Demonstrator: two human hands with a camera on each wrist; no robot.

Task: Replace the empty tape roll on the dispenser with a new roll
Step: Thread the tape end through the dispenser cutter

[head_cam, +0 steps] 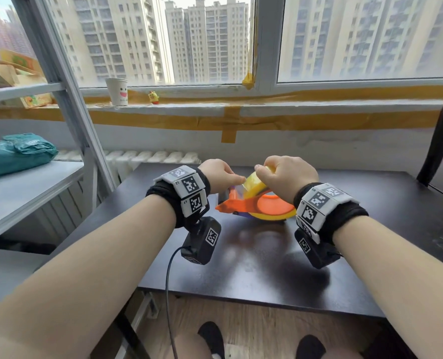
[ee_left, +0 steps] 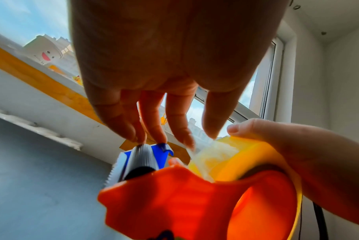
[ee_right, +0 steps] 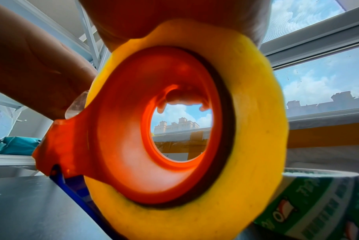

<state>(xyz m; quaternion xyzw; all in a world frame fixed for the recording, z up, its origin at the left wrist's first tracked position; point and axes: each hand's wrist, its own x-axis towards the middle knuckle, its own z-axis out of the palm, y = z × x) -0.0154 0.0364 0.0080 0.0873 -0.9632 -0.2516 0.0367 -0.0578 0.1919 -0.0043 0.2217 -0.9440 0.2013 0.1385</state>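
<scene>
Centre of the head view: orange tape dispenser [head_cam: 264, 207] stands on the dark table [head_cam: 267, 268], a yellow tape roll [head_cam: 254, 186] seated around its orange hub. In the right wrist view the roll [ee_right: 256, 129] rings the hub fully, dispenser body [ee_right: 133, 129] filling mid-frame.

Right hand [head_cam: 287, 174], just right of centre: fingers curled over the top of the roll, gripping it; thumb tip shows at the roll's upper edge in the left wrist view.

Left hand [head_cam: 218, 174], just left of centre: thumb and forefinger pinch the loose clear tape end [ee_left: 194, 149] coming off the roll. In the left wrist view the other fingers [ee_left: 153, 123] point down toward the blue front piece and ribbed roller [ee_left: 143, 155]; toothed blade edge sits lower left of the roller.

Lower right of the right wrist view: green-and-white printed roll [ee_right: 318, 203] on the table just beside the dispenser.

Upper left of the head view: paper cup [head_cam: 117, 91] with a smiling face and a small yellow figurine [head_cam: 153, 97] on the windowsill. Teal bundle [head_cam: 16, 154] on the grey shelf at left.
</scene>
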